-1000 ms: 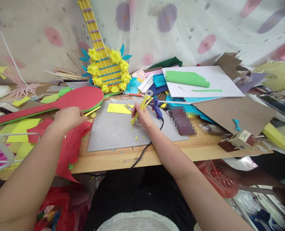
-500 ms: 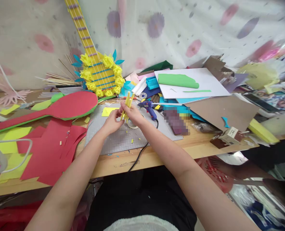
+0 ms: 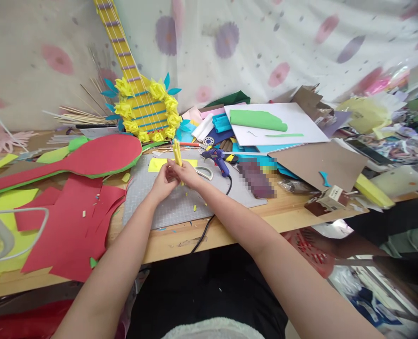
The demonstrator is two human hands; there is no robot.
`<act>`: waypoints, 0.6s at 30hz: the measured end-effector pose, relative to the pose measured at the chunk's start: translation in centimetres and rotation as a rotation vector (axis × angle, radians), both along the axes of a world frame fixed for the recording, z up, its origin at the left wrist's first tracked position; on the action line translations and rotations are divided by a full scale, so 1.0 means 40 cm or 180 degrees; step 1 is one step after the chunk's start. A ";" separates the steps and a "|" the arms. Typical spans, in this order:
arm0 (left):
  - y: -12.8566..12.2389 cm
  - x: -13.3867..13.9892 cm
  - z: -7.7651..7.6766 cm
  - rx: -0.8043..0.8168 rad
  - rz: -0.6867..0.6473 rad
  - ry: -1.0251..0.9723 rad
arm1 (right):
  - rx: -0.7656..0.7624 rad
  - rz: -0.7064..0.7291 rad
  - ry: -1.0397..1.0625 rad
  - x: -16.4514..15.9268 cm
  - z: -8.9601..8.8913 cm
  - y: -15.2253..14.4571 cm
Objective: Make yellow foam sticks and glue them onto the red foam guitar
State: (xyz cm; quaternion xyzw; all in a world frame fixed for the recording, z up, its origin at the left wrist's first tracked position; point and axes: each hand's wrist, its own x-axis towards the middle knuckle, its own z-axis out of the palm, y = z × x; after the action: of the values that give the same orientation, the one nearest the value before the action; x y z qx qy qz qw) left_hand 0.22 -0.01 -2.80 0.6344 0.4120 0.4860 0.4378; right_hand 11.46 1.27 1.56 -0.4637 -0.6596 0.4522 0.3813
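Over the grey cutting mat a small bundle of thin yellow strips stands nearly upright between my hands. My right hand is closed round the bundle, whose upper ends stick out above the fingers. My left hand has its fingers curled and pressed against the lower part, though the exact grip is partly hidden. Behind the hands a flat yellow piece lies on the mat. A pale loop-shaped handle shows just right of my right hand. Small yellow scraps are scattered nearby.
A blue glue gun with a black cord lies on the mat's right. Red sheets and a red guitar-shaped cutout lie left. A yellow flowered guitar stands behind. Boards and a small box are right.
My hands have shifted slightly left with the yellow strips. The strips, spread and tilted before, now sit closer together and more upright. More of the flat yellow piece shows.
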 end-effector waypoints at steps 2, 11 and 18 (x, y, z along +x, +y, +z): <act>-0.013 0.008 -0.004 0.0328 0.0151 0.0434 | 0.0037 -0.0204 -0.0703 0.027 0.025 0.008; -0.086 0.058 0.044 0.1505 0.1183 0.2098 | 0.0268 -0.0441 -0.3264 0.154 0.022 -0.020; -0.158 0.143 0.040 0.2430 -0.1201 0.2700 | 0.0110 -0.0375 -0.3453 0.159 0.031 -0.009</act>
State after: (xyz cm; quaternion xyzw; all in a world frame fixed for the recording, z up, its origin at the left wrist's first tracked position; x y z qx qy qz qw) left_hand 5.92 -6.32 -1.19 0.9475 0.2274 0.2180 0.0551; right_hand 17.82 0.92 2.79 -0.6603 -0.7419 0.1151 0.0186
